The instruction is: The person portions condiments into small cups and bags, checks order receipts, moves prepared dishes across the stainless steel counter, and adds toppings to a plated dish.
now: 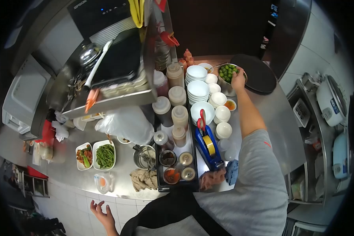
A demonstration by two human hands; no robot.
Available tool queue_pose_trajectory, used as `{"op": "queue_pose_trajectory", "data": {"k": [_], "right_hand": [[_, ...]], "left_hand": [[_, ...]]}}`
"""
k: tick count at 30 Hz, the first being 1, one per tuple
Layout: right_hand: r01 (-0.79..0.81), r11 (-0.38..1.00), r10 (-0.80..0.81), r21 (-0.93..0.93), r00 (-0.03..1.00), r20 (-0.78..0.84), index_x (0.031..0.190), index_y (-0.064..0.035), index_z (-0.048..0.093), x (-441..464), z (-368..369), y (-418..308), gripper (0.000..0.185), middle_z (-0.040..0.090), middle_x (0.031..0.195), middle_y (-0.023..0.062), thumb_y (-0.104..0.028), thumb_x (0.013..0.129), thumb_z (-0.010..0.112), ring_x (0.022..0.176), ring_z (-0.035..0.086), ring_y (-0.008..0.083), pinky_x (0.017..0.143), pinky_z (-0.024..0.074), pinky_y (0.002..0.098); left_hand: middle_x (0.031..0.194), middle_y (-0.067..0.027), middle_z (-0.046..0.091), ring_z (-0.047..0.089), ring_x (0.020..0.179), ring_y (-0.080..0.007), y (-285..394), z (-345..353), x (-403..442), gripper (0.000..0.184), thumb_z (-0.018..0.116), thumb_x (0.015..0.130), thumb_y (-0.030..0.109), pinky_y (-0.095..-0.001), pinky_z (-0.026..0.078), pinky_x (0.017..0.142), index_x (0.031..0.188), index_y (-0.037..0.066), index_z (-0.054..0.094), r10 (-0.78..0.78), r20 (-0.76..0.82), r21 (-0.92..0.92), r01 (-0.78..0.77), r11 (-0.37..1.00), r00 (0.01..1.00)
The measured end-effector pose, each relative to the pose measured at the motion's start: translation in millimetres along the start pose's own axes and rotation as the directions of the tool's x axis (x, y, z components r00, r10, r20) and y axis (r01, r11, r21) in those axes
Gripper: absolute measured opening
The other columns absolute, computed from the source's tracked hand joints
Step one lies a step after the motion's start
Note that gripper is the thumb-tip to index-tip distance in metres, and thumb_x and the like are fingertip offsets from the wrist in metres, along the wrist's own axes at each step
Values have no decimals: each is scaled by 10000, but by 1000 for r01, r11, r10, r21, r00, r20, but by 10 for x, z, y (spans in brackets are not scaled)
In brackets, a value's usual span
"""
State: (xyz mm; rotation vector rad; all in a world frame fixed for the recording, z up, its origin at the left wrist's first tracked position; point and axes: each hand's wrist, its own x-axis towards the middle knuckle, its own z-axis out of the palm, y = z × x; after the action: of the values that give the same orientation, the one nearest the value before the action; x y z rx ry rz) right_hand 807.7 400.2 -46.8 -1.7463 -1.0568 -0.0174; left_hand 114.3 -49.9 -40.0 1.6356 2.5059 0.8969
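At the far side of the counter my right hand (pixel 238 80) is closed on the rim of a metal bowl (pixel 229 90). Small round green fruits (pixel 226 72), like little limes, fill the bowl. Stacks of white bowls (pixel 198 89) stand just left of it, with smaller white cups (pixel 217 99) between. A little dish of orange sauce (pixel 230 104) sits below the bowl. My left hand (pixel 102 213) hangs in front of the counter's near edge, fingers spread and holding nothing. Nearest to it on the counter is a clear plastic pack (pixel 102 183) with something orange inside.
A black tray (pixel 177 186) holds squeeze bottles (pixel 179 116) and sauce jars. Beside it are a blue tape dispenser (pixel 207 146) and red-handled scissors (pixel 201 120). Green beans (pixel 105 156) fill a white dish at left. A steel shelf (pixel 118 103) overhangs the counter; a round black tray (pixel 255 74) lies far right.
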Motion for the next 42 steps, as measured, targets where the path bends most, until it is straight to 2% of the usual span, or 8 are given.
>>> {"op": "queue_pose_trajectory", "data": {"k": [4,7,11,13,22,29,37,42], "right_hand": [[304,920,-354,-246,915,-192,1024,-64,529,254,151,232,273,570,937,178,-91,767,617,866,559,344,778,441,429],[389,919,-387,-67,921,43,1017,-64,524,422,70,125,287,563,972,174,-60,743,612,893,557,347,792,441,436],[581,689,-440,-433,810,388,992,-103,637,603,305,148,241,585,1059,168,-126,766,557,990,560,325,873,453,393],[655,565,-249,-501,714,654,977,-120,676,679,375,-53,251,602,1079,178,-173,796,510,1026,565,315,920,440,381],[527,493,-65,-693,816,574,1048,-110,651,383,300,-318,264,571,1143,125,-199,834,524,1055,556,302,823,481,453],[390,915,-396,-107,917,-44,1057,-101,626,282,-527,-765,273,532,974,181,-227,815,628,911,536,344,778,440,417],[657,673,-417,339,716,-560,1180,-34,559,-1577,-2435,-2526,295,498,977,81,-152,911,539,908,510,182,800,427,299],[592,406,-606,697,745,-279,1126,-30,557,-2957,-2413,-3135,361,493,972,91,-275,862,573,867,499,187,783,413,307]], "left_hand": [[1333,-156,348,417,1111,-348,293,-39,-101,271,625,697,-16,-439,356,943,956,53,588,24,-14,95,-23,995,1000],[1333,-158,350,419,1108,-349,431,-97,-117,294,635,679,-31,-437,363,938,956,55,589,15,-26,127,-11,992,1000],[1331,-166,357,425,1115,-354,593,-200,-95,308,652,662,-27,-436,374,932,950,67,594,6,-13,199,-3,980,1000],[1327,-170,361,431,1118,-362,707,-260,-100,304,664,655,-17,-440,386,926,938,73,599,19,-27,204,-13,979,999],[1303,-181,384,447,1115,-372,594,-585,-305,284,701,635,24,-448,414,908,900,75,611,-37,-151,159,61,985,988],[1311,-181,370,450,1114,-367,238,-499,-381,319,713,651,50,-448,414,910,952,109,624,-142,-120,17,145,989,983],[1256,-253,407,365,1226,-388,-613,292,352,317,673,754,148,-437,413,931,1067,180,636,-34,-9,-115,33,993,999],[980,-174,594,602,852,-278,-660,247,603,198,620,774,126,-343,482,775,955,71,676,-142,93,-294,164,942,985]]}}
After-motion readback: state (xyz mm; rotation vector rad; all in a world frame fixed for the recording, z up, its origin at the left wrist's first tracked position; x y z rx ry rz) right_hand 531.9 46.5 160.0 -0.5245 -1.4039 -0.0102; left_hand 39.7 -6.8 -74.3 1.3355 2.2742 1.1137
